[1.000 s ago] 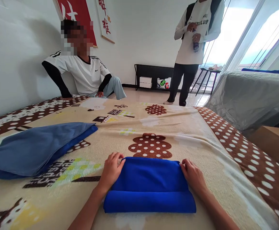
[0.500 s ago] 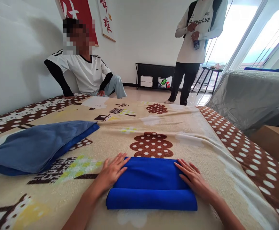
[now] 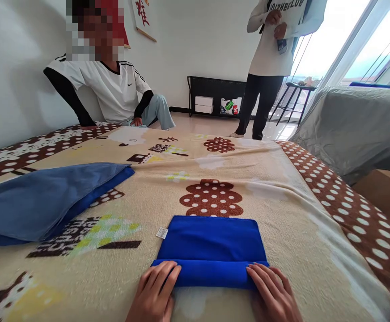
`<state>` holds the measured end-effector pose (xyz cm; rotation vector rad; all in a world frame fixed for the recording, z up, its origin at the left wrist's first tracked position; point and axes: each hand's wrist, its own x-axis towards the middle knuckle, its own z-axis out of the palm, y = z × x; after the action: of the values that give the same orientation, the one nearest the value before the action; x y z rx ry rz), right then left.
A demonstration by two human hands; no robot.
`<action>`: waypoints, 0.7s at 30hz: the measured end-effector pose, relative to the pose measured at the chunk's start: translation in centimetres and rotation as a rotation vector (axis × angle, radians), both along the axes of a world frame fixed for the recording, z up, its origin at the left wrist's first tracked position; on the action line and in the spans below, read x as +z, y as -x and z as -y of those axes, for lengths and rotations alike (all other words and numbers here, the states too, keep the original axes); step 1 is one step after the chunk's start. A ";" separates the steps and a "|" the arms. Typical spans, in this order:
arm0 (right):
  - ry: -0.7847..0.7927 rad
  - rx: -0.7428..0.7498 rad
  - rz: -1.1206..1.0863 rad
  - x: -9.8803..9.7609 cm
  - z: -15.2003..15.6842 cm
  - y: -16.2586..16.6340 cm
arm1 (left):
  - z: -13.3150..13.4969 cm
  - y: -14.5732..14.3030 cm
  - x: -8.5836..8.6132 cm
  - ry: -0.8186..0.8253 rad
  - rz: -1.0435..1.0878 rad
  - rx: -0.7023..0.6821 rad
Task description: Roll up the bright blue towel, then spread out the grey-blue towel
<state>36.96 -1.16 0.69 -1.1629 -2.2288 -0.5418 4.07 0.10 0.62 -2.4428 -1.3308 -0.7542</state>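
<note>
A bright blue cloth (image 3: 215, 237) lies flat on the patterned blanket (image 3: 154, 197), its near edge rolled or folded over into a thick band. A small white label sticks out at its left side. My left hand (image 3: 156, 290) grips the left end of that band, fingers over the top and thumb low on the near side. At the right end my right hand (image 3: 273, 290) holds the band the same way, its thumb mostly hidden. Off to the left, a loose pile of grey-blue and blue cloths (image 3: 54, 197) rests on the blanket.
One person (image 3: 97, 94) sits at the bed's far left edge; another person (image 3: 269, 67) stands beyond the bed. A black rack (image 3: 217, 89), a stool (image 3: 294, 96), a plastic-covered piece of furniture (image 3: 359, 125) and a cardboard box (image 3: 386, 192) stand around.
Both hands have drawn back from the cloth's far corners to the ends of its folded near band and closed on it. The label has come into sight. My view has tipped downward slightly.
</note>
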 end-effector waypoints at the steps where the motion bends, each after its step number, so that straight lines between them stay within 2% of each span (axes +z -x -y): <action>1: 0.017 -0.021 -0.036 0.0 -0.3 0.2 | -0.4 -0.3 0.0 -0.006 0.026 0.025; 4: 0.114 -0.066 -0.083 0.3 -0.5 -0.2 | -1.1 -0.5 0.4 -0.029 0.062 0.062; 8: 0.289 -0.037 0.008 -0.1 0.0 -1.3 | -1.0 -0.2 1.2 -0.019 -0.007 0.030; 10: 0.267 -0.103 0.015 -0.6 -0.2 -0.7 | -1.1 -1.0 1.4 0.013 -0.028 0.115; 12: 0.169 -0.193 0.007 -0.7 -0.8 1.1 | -1.4 -2.9 1.4 0.005 -0.031 0.247; 13: 0.120 -0.187 0.012 -0.6 -1.2 2.4 | -1.6 -4.1 1.4 -0.023 -0.029 0.270; 14: 0.080 -0.151 0.015 -0.5 -1.6 3.9 | -1.8 -5.3 1.2 -0.059 -0.031 0.242; 17: 0.046 -0.004 0.041 -0.1 -2.6 6.9 | -2.3 -7.5 0.6 -0.100 -0.086 0.031; 19: 0.063 -0.010 0.073 -0.2 -2.6 6.5 | -2.5 -6.7 0.2 -0.066 -0.129 0.000; 21: 0.087 -0.081 0.102 -0.7 -2.3 4.1 | -2.6 -4.2 -0.1 -0.030 -0.133 0.062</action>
<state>32.81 1.11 -0.06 -1.3012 -2.3193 -0.5531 8.32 2.69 0.55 -2.3715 -1.3293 -0.5817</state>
